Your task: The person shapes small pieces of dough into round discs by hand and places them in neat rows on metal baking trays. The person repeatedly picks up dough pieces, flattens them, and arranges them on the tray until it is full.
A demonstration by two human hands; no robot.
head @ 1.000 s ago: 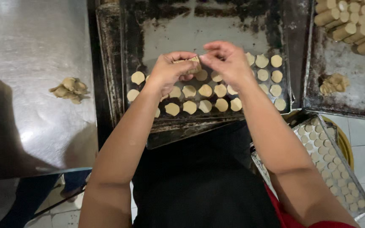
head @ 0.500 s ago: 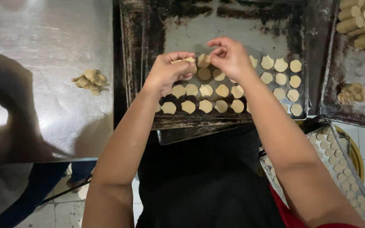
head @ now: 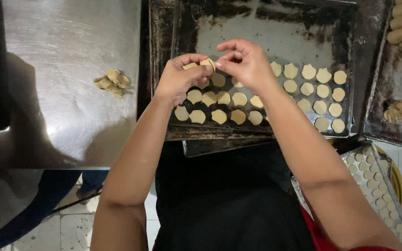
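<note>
Over the steel table [head: 70, 60], scraps [head: 112, 82] lying left of the tray [head: 266, 28], my left hand [head: 180, 81] grips stacked dough discs [head: 206, 63] above its rows while my right hand [head: 247, 65] pinches one off, probably to lay down next.

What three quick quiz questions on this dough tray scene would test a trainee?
1. True or false: both hands meet over the tray.
2. What does the left hand hold? A) dough slices B) a knife C) a cloth
3. Where is the scrap pile?

Key: 1 true. 2 A; the right hand pinches at them too. 3 On the steel table, left of the tray.
</note>
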